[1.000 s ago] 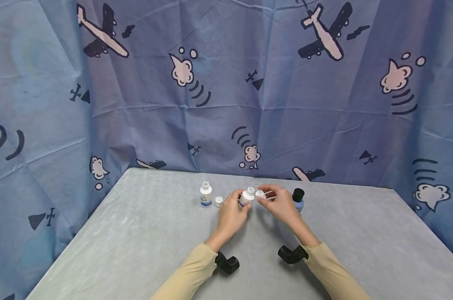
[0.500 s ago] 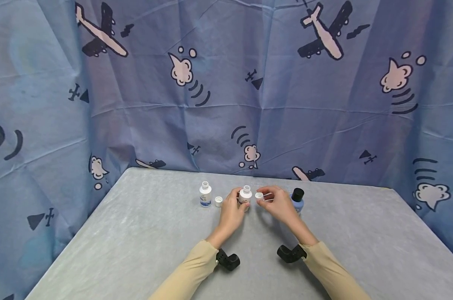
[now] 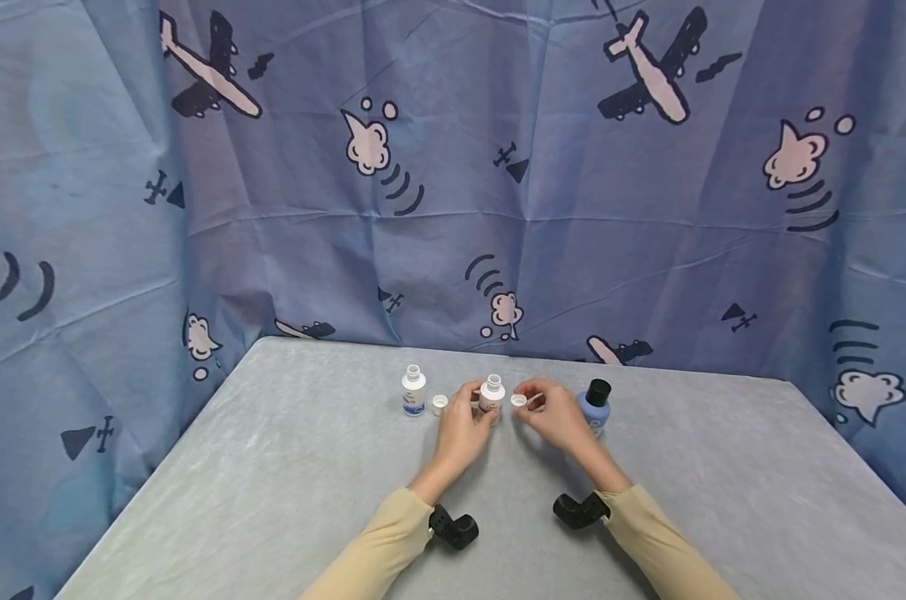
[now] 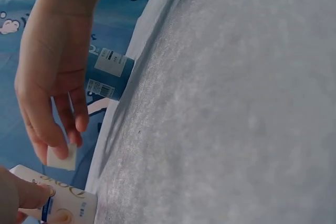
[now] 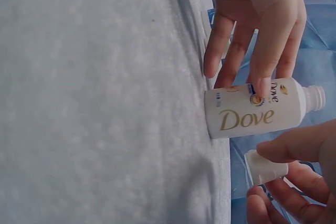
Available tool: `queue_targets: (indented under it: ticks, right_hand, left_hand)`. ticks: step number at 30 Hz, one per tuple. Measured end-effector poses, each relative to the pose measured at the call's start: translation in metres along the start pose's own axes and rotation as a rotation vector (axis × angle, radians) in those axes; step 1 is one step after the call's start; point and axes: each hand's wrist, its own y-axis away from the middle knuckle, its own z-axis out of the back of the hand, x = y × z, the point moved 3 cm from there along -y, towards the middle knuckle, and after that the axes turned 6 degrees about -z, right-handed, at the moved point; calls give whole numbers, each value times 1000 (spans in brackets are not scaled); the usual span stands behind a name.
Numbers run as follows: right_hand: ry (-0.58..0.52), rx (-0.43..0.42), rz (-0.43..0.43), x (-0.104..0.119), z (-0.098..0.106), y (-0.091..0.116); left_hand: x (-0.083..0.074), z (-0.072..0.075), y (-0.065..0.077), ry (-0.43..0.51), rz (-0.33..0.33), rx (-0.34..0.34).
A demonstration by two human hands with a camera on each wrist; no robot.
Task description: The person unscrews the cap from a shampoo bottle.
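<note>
Dove bottle [image 5: 252, 116] stands upright, the left hand [image 3: 462, 432] gripping it and the right hand [image 3: 563, 418] pinching a white cap [image 5: 266, 169] nearby.

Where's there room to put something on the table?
The table is bare left of the leftmost bottle and right of the blue bottle. Between them it's crowded: loose cap, left hand holding Dove bottle, right hand pinching second cap.

The sleeved left forearm [image 3: 381, 537] and right forearm [image 3: 666, 537] are slanting inward; the left hand [image 3: 462, 429] is gripping with bent fingers [image 5: 240, 51]; the right hand [image 3: 558, 414] is pinching; both hands are facing each other, near but apart.
</note>
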Motion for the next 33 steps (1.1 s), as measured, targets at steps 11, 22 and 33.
queue_targets:
  ticks: [11, 22, 33]
  right_hand:
    - [28, 40, -24, -4, -7, 1]
    - [69, 83, -71, -8, -13, -1]
    - [77, 90, -31, -6, -7, 15]
  left_hand:
    - [-2, 8, 8, 42, 72, 51]
    - [-3, 19, 15, 82, 100, 74]
    - [-8, 27, 25, 175, 45, 41]
